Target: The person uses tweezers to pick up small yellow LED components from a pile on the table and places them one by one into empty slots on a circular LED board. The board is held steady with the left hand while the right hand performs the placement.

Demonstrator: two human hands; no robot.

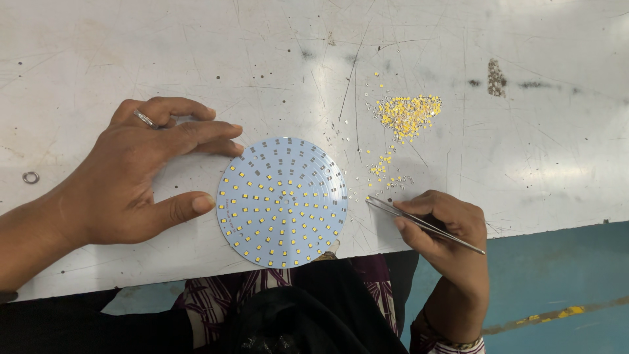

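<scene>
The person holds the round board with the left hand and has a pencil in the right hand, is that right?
Not quite. The right hand holds metal tweezers, not a pencil, as the head view shows. The left hand does steady the round board.

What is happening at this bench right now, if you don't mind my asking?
A person sits at a scratched white table with a round board in front of them, most of its spots filled with small yellow chips. The left hand, wearing a ring, steadies the board by its edge. The right hand holds metal tweezers, tips pointing toward the board's right side. A loose pile of yellow chips lies on the table beyond the tweezers. A small metal ring lies at far left.
</scene>
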